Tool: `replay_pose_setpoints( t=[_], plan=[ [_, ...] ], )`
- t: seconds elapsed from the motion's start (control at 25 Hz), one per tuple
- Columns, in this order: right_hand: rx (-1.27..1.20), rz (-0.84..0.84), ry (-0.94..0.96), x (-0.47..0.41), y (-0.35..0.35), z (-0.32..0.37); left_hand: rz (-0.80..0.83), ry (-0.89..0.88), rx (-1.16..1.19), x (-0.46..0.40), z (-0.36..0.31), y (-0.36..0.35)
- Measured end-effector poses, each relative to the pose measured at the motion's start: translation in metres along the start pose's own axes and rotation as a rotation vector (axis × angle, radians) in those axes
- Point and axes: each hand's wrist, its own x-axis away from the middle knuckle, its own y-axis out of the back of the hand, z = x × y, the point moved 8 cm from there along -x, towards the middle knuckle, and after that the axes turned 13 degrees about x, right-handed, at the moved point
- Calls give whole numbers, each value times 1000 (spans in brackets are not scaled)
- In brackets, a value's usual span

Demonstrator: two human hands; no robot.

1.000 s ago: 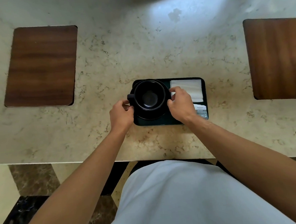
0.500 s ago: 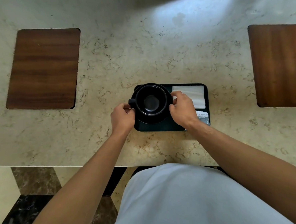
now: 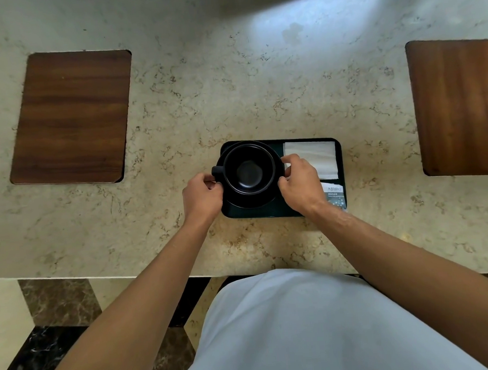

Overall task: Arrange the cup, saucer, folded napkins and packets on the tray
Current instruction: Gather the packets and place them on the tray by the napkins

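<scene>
A black cup [image 3: 249, 170] stands upright on a black saucer [image 3: 249, 200] in the left half of a dark tray [image 3: 263, 212]. The cup's handle points left. My left hand [image 3: 202, 197] pinches the saucer's left rim just below the handle. My right hand [image 3: 300, 184] grips the saucer's right rim with curled fingers. White folded napkins [image 3: 315, 157] lie in the tray's far right corner. A grey printed packet [image 3: 336, 195] lies in the near right corner, partly under my right wrist.
The tray sits on a beige marble counter [image 3: 203, 107] near its front edge. Wooden boards are set into the counter at the left [image 3: 71, 116] and at the right [image 3: 461, 107]. Marble floor tiles show below the counter edge.
Both hands have stayed on the saucer's two sides. The cup, saucer and tray show no clear shift on the counter; the view itself has moved a little.
</scene>
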Motion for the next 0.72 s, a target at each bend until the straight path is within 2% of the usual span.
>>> replay_pose_setpoints(
  t=[0.72],
  plan=[
    [17, 1, 1, 0, -1, 0, 26, -2, -14, 0, 1, 1]
  ],
)
